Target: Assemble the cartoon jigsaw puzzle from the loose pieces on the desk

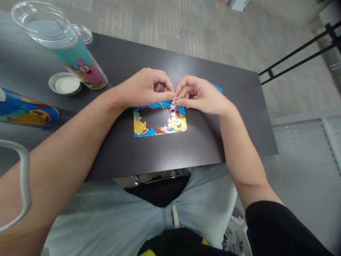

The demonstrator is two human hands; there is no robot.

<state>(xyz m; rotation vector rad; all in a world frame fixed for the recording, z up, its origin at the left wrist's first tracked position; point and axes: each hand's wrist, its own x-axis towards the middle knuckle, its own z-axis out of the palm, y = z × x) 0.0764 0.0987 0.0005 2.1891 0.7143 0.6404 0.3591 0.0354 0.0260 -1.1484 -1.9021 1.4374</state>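
- The person's left hand (145,89) and right hand (198,96) are meeting fingertip to fingertip over the top edge of a small, colourful, half-finished cardboard cartoon jigsaw (160,122), which is lying flat on the dark matte tabletop (165,156).
- Both hands are curled nearly closed, thumbs and forefingers pinching together on a tiny pink-and-white puzzle piece (174,102) just above the gap in the picture's middle; which hand is bearing most of it is hard to tell at this size.
- To seat the piece well, the person is probably needing to hold it level, line its tabs up with the neighbouring edge, and press straight down lightly, rather than forcing it.
- Steadying the assembled border with the spare fingers should be keeping the joined pieces from sliding apart.
- A loose blue puzzle piece (217,88) is waiting just behind the right hand.
- A tall clear-lidded cartoon-printed tube (80,60) and a small round metal lid (65,83) are standing well apart, at the left.
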